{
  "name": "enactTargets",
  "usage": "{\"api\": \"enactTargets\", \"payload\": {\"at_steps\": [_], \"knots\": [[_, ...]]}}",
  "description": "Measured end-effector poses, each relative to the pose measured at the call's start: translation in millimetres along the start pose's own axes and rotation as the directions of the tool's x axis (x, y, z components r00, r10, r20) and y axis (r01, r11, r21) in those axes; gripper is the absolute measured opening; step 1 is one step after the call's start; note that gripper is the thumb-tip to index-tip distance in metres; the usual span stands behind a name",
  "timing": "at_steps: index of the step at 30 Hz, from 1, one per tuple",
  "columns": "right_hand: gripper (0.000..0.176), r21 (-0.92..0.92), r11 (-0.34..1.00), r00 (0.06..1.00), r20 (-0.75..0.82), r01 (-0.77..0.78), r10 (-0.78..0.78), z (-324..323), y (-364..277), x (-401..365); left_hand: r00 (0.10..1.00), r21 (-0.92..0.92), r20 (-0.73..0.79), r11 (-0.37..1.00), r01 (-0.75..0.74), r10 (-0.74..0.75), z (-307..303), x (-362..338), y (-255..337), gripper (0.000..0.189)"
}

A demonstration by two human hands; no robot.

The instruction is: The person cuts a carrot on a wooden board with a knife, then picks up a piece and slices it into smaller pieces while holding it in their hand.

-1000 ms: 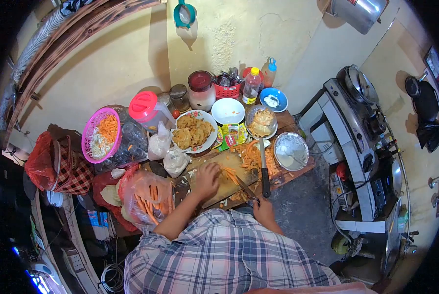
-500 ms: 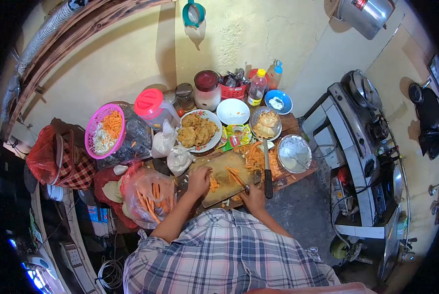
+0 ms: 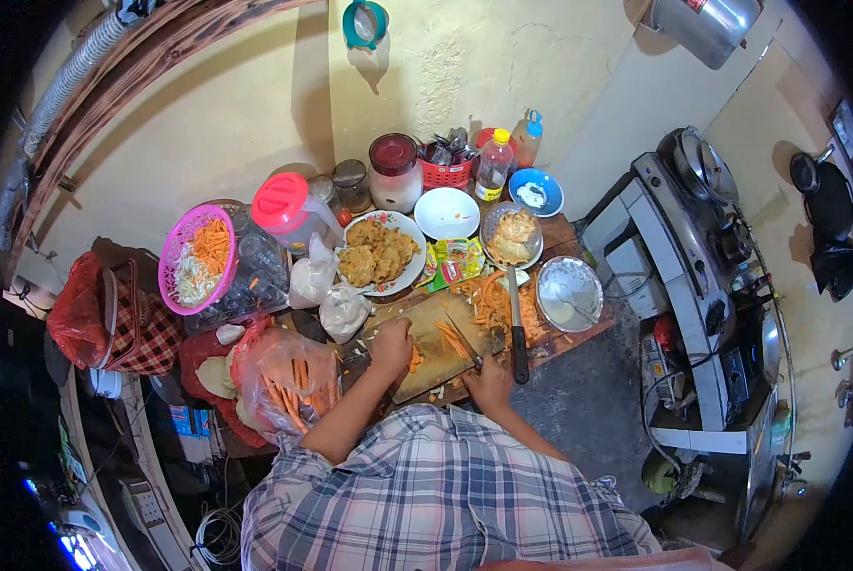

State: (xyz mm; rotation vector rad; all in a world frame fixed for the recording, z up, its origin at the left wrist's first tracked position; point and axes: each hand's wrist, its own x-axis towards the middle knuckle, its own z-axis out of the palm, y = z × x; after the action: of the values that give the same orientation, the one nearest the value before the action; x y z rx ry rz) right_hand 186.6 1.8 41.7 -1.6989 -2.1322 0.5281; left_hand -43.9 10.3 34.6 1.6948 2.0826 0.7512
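My right hand [image 3: 489, 386] is closed round the handle of a small knife [image 3: 463, 339], its blade slanting away to the upper left over the cutting board [image 3: 436, 319]. Carrot sticks [image 3: 452, 341] lie beside the blade. On the board's left side my left hand [image 3: 392, 348] is curled, fingers bent down on carrot pieces [image 3: 416, 358] that show partly at its edge. A larger black-handled knife [image 3: 519, 333] rests at the board's right, next to a heap of shredded carrot [image 3: 489, 305]. A clear bag of carrots [image 3: 291, 381] sits by my left forearm.
Behind the board stand a plate of fritters [image 3: 382, 252], a white bowl [image 3: 448, 213] and a bottle [image 3: 495, 167]. A metal bowl [image 3: 570, 296] is at the right edge, a pink basket [image 3: 198, 257] of shredded vegetables at the left. The stove [image 3: 693, 285] is further right.
My left hand has shifted slightly right, over more of the carrot pieces. The right hand still grips the small knife, and the whole view has shifted slightly.
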Motion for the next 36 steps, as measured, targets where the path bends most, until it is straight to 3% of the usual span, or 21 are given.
{"api": "enactTargets", "payload": {"at_steps": [2,6,8,12,14,17,21,24,27,29,30,32,36], "knots": [[0.032,-0.007,0.999,0.999,-0.011,0.04,-0.04,0.2,-1.0,-1.5,0.998,0.053,-0.057,0.999,0.0,0.003,3.4,0.1,3.6,0.023],[0.021,0.002,1.0,1.0,-0.009,-0.007,0.007,-0.1,-2.7,-0.9,0.998,0.13,-0.02,0.99,0.053,-0.051,14.9,5.8,-1.7,0.021],[0.016,0.054,0.991,0.992,0.036,-0.125,0.123,-10.7,-10.1,-1.2,0.999,0.151,-0.016,0.988,0.034,-0.032,12.8,6.0,1.1,0.018],[0.018,0.092,0.987,0.991,-0.026,-0.131,0.134,-10.2,-2.4,-5.5,0.998,0.143,-0.034,0.988,0.061,-0.056,17.1,8.5,4.6,0.014],[0.019,0.06,0.994,0.992,-0.087,-0.086,0.091,-10.9,1.0,-7.3,0.989,0.291,0.107,0.954,0.07,-0.105,10.7,11.3,15.9,0.014],[0.019,0.133,0.988,0.995,-0.042,-0.084,0.09,-11.4,2.1,-7.2,0.998,0.364,0.059,0.931,-0.032,0.011,29.9,12.0,2.1,0.014],[0.02,0.114,0.993,0.999,-0.024,-0.041,0.044,-1.6,9.6,-9.2,0.997,0.354,0.072,0.934,-0.048,0.024,26.5,8.6,8.3,0.013],[0.014,0.178,0.984,0.992,-0.122,-0.01,0.033,-11.6,0.0,-8.7,0.994,0.261,0.084,0.961,-0.092,0.073,26.6,7.4,7.9,0.012],[0.016,0.068,0.994,0.997,0.003,-0.083,0.083,-18.6,-2.3,-8.3,0.984,0.115,0.046,0.978,-0.175,0.171,22.8,4.7,10.9,0.013],[0.015,0.174,0.977,0.992,0.005,-0.125,0.126,-18.3,-2.9,-5.4,0.972,0.062,-0.079,0.974,-0.216,0.22,20.4,4.7,12.1,0.011],[0.015,0.174,0.977,0.993,0.004,-0.12,0.121,-18.2,-4.8,-3.8,0.972,0.063,-0.084,0.975,-0.214,0.219,13.6,4.8,16.0,0.011],[0.016,0.287,0.958,0.987,-0.152,-0.016,0.062,-16.8,-9.6,0.3,0.99,0.077,0.115,0.993,-0.095,0.085,-1.1,5.5,22.8,0.009],[0.017,0.246,0.966,0.995,-0.029,-0.081,0.091,-5.1,-5.3,15.2,0.994,0.066,0.074,0.994,-0.084,0.079,9.7,-0.9,14.0,0.006]]}}
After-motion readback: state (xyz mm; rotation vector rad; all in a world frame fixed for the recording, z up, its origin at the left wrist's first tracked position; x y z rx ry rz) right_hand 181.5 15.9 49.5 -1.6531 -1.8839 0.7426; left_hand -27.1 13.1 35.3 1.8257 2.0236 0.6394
